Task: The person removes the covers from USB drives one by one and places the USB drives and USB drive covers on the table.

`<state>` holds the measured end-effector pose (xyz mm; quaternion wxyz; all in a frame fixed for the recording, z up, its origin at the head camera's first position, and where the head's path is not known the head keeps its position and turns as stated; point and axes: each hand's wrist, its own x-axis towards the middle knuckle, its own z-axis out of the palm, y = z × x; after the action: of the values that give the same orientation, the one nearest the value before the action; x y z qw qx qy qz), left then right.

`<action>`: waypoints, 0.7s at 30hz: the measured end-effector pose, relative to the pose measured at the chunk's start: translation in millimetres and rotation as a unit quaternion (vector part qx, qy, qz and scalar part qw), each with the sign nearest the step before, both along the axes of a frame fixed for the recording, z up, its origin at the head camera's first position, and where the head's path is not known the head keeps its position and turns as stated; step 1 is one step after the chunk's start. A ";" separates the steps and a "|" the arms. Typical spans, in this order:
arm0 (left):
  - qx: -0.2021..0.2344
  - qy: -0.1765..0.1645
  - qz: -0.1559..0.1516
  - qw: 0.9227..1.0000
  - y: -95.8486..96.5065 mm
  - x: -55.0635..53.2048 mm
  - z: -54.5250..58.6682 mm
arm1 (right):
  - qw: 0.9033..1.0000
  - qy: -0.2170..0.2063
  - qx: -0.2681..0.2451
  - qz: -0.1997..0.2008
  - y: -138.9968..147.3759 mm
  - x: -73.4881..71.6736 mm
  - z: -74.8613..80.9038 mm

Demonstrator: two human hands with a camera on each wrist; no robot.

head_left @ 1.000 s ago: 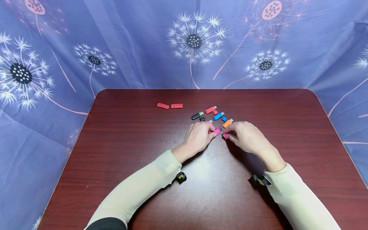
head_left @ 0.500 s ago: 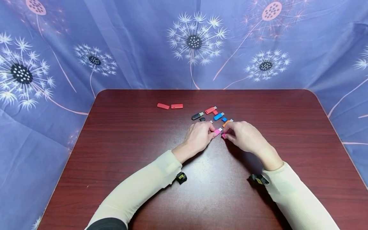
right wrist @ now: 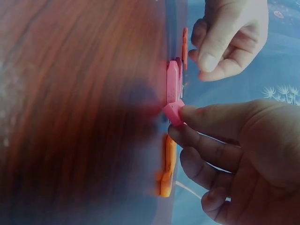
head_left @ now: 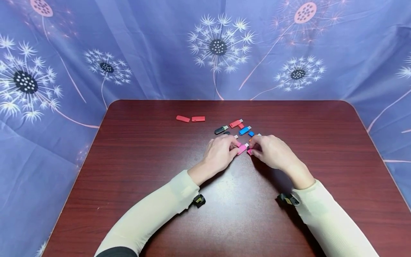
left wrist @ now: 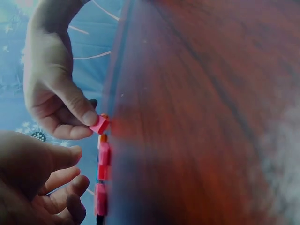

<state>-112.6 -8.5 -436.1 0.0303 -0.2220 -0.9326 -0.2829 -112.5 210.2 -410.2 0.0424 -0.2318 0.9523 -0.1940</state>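
A pink USB stick (head_left: 242, 149) lies on the table, its metal plug pointing away to the right. My left hand (head_left: 219, 151) is beside it, thumb and fingers apart and loosely bent; the left wrist view shows nothing between them. My right hand (head_left: 274, 151) pinches a small pink cap (right wrist: 174, 112) between thumb and forefinger, close to the stick's plug end. Another pink piece (head_left: 238, 144) shows by the left fingertips, mostly hidden. Behind the right fingers an orange USB stick (right wrist: 168, 164) is largely covered in the head view.
Beyond the hands lie a black USB stick (head_left: 221, 130), a blue USB stick (head_left: 244, 130) with its blue cap (head_left: 251, 134), and a red USB stick (head_left: 236, 124). Two red pieces (head_left: 198, 119) lie farther left on the brown table (head_left: 144, 142).
My left fingers have come off the pink stick and drawn back slightly left. The right hand, still pinching the pink cap, has shifted a little left, covering more of the orange stick.
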 end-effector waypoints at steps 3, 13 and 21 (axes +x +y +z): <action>0.006 0.001 0.006 1.000 -4.5 1.8 2.6 | 1.000 -0.007 0.003 -0.005 -0.2 -0.6 0.0; 0.013 0.002 0.040 0.999 -25.3 6.2 14.3 | 0.999 -0.032 -0.001 0.005 -2.7 -5.8 1.3; 0.027 -0.013 0.055 0.998 -42.9 9.1 23.9 | 0.999 -0.037 0.010 0.014 -3.6 -8.7 2.1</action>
<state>-103.5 -51.4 -412.2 0.0394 -0.1655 -0.9357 -0.3090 -121.2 206.7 -408.0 0.0828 -0.2369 0.9486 -0.1929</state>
